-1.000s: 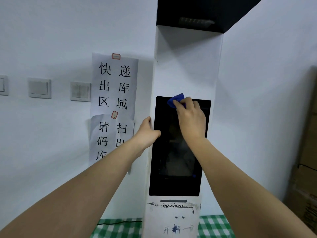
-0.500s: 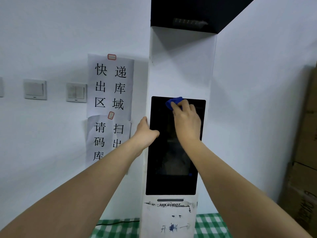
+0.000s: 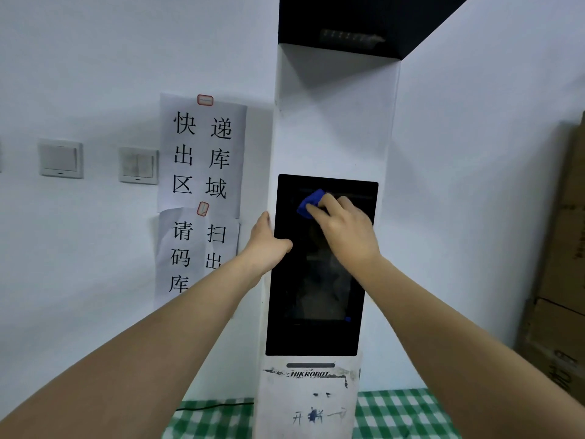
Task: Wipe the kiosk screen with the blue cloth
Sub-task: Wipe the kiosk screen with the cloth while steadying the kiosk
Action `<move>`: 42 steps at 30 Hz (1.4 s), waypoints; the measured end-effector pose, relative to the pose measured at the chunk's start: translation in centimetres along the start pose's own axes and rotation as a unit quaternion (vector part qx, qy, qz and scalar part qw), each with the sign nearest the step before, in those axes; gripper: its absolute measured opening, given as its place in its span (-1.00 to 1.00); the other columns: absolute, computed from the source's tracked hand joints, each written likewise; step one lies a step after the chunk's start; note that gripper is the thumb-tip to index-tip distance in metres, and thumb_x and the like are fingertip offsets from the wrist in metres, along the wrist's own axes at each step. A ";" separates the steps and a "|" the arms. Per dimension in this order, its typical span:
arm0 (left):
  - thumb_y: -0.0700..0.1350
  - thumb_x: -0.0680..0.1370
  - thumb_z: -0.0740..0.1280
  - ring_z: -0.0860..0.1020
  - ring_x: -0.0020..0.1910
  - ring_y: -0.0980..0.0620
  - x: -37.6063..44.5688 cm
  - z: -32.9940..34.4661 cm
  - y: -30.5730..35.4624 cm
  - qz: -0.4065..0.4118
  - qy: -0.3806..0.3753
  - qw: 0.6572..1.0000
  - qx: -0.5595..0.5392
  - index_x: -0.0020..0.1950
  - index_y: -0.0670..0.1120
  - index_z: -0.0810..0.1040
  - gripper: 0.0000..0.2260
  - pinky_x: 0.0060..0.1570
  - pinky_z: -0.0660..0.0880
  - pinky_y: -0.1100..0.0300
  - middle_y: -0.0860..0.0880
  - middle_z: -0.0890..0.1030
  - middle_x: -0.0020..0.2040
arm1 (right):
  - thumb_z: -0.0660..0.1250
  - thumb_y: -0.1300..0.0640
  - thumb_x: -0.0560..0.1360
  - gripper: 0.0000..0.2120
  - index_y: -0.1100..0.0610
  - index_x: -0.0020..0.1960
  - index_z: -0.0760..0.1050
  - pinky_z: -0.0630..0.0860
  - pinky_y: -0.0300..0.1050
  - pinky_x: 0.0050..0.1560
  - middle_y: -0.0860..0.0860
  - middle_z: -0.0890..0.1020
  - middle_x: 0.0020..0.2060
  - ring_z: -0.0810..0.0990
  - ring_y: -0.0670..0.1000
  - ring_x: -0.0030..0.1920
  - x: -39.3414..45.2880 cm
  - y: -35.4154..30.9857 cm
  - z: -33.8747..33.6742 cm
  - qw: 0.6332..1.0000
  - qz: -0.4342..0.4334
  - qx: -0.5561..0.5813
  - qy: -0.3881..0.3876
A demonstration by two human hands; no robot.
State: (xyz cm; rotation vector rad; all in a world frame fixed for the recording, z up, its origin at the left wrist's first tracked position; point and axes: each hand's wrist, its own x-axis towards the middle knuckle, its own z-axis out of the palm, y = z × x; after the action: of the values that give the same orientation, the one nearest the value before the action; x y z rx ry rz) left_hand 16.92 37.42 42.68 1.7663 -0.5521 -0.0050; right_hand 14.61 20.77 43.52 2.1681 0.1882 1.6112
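Observation:
A tall white kiosk (image 3: 335, 122) stands against the wall, with a dark, unlit screen (image 3: 316, 331) set in its front. My right hand (image 3: 345, 231) presses a small blue cloth (image 3: 308, 202) against the upper part of the screen, a little below its top edge; most of the cloth is hidden under my fingers. My left hand (image 3: 267, 245) grips the kiosk's left edge, thumb resting on the screen's left border.
Paper notices (image 3: 202, 153) with large black characters hang on the wall left of the kiosk, beside two light switches (image 3: 60, 158). Cardboard boxes (image 3: 560, 280) are stacked at the right. A green checked cloth (image 3: 399, 413) covers the surface under the kiosk, with a black cable on it.
My right hand and the blue cloth have slid down from the screen's top edge to a little below it. My left hand keeps its hold on the kiosk's side.

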 end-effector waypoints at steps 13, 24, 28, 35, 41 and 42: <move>-0.23 0.37 0.27 0.43 0.32 -0.13 0.5 0.0 -0.6 -0.008 -0.010 1.000 0.017 0.47 -0.04 0.17 -0.32 0.12 0.46 0.15 -0.15 0.34 0.43 | 0.49 0.38 0.21 -0.54 0.15 0.09 0.61 0.36 -0.14 -0.49 0.12 0.57 -0.16 0.50 0.17 -0.30 -0.5 1.7 -0.3 1.000 0.012 -0.010 -0.005; -0.26 0.53 0.23 0.30 0.40 -0.11 0.0 0.9 0.2 -0.039 0.005 0.999 0.038 0.57 0.02 -0.18 -0.24 0.11 0.29 0.19 -0.09 0.11 0.53 | 0.27 0.35 0.29 -0.61 0.17 0.08 0.60 0.40 -0.09 -0.47 0.12 0.58 -0.16 0.51 0.16 -0.31 -0.9 2.1 -0.9 0.998 -0.053 -0.045 0.000; -0.27 0.55 0.20 0.31 0.39 -0.10 -0.3 1.3 0.2 -0.044 0.002 0.998 0.036 0.56 0.04 -0.24 -0.23 0.14 0.29 0.18 -0.09 0.11 0.53 | 0.46 0.41 0.26 -0.58 0.13 0.07 0.61 0.28 -0.19 -0.49 0.11 0.57 -0.15 0.51 0.14 -0.30 0.1 3.3 -0.6 0.982 0.184 -0.025 0.031; -0.22 0.56 0.23 0.32 0.39 -0.12 -0.1 1.8 0.6 -0.062 0.017 0.996 0.055 0.55 0.03 -0.27 -0.22 0.11 0.31 0.17 -0.15 0.15 0.51 | 0.45 0.45 0.16 -0.49 0.20 0.10 0.60 0.37 -0.12 -0.49 0.14 0.58 -0.16 0.49 0.16 -0.33 -1.9 2.4 -0.7 1.000 -0.009 -0.023 -0.003; -0.20 0.56 0.22 0.35 0.35 -0.11 -0.2 1.9 0.6 -0.073 0.011 0.995 0.061 0.54 0.05 -0.31 -0.20 0.04 0.26 0.18 -0.18 0.19 0.48 | 0.47 0.42 0.27 -0.57 0.13 0.09 0.60 0.25 -0.19 -0.47 0.11 0.57 -0.12 0.49 0.13 -0.30 -0.4 4.6 -1.1 0.971 0.237 -0.015 0.018; -0.20 0.56 0.23 0.35 0.35 -0.11 -0.2 1.9 0.6 -0.075 0.011 0.995 0.063 0.54 0.06 -0.31 -0.20 0.04 0.27 0.18 -0.18 0.19 0.48 | 0.47 0.43 0.28 -0.58 0.13 0.09 0.60 0.25 -0.20 -0.47 0.11 0.56 -0.12 0.49 0.11 -0.30 -0.4 4.2 -0.9 0.968 0.251 -0.008 0.024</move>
State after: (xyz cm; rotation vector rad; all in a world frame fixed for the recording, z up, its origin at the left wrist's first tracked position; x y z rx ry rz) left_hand 15.99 35.61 42.66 1.9254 -0.4103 -0.0563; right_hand 13.09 17.13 45.12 2.2832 -0.3915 1.9163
